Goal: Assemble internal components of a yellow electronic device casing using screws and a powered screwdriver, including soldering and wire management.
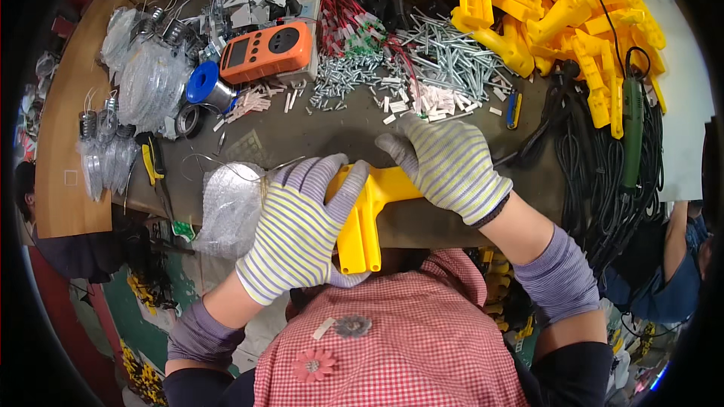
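My left hand (302,222), in a striped knit glove, is wrapped around a yellow plastic housing (363,232) above the near table edge. One arm of the housing points toward me; another runs right, beneath my right hand (456,168). That hand wears a matching glove and reaches over the table, its thumb apart from the curled fingers. Its fingertips are close to a pile of small white block-like pieces (434,99); their undersides are hidden. Beside my left hand lies a clear bubble-wrap bag (226,207) with thin wires at its top.
Screws (452,53), red wires (343,11) and an orange meter (265,53) lie at the back. Yellow housings (528,7) pile up far right, above black cables (581,158) and a green tool (632,136). At left are a blue solder spool (202,83), pliers (154,166) and wrapped coils (154,79).
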The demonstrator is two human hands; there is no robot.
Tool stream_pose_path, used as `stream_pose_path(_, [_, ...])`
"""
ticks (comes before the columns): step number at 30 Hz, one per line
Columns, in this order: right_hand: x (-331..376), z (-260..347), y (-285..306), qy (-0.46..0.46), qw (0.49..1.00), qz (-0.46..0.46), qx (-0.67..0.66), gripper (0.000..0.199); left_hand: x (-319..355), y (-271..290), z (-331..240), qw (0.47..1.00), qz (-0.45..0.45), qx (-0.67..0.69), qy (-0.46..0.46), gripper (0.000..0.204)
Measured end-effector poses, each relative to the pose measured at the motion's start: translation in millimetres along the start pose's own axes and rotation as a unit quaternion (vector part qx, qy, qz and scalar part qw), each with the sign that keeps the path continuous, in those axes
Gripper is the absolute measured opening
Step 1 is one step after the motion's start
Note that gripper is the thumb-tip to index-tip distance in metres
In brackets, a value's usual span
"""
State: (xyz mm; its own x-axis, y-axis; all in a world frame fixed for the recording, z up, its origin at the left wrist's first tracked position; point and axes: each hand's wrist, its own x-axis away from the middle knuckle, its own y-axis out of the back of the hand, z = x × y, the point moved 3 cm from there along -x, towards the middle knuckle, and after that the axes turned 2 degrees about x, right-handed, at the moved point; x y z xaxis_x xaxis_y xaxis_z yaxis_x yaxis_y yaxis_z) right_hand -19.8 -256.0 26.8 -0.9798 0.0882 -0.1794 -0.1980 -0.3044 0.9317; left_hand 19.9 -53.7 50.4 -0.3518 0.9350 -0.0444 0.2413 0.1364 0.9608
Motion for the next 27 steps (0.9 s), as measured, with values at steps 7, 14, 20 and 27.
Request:
stream_pose_path(7, [0, -5, 4, -0.009, 1.0, 0.017, 0.01, 0.043, -28, 65, -39, 0.97, -0.131, 0.194, -0.064, 0.119])
stream_pose_path(14, [-12, -17, 16, 0.126, 0.99, 0.057, 0.016, 0.028, -56, -4, -41, 0.986, -0.109, 0.087, -0.09, 0.101])
stream_pose_path(20, [-66, -43, 30, 0.009, 0.954, 0.101, 0.281, 0.017, -59, -4, -40, 0.986, -0.071, 0.127, -0.078, 0.094])
stream_pose_path(27, [-65, -50, 29, 0.068, 0.974, -0.02, 0.214, 0.012, -51, 9, -23, 0.959, -0.162, 0.223, -0.063, 0.064])
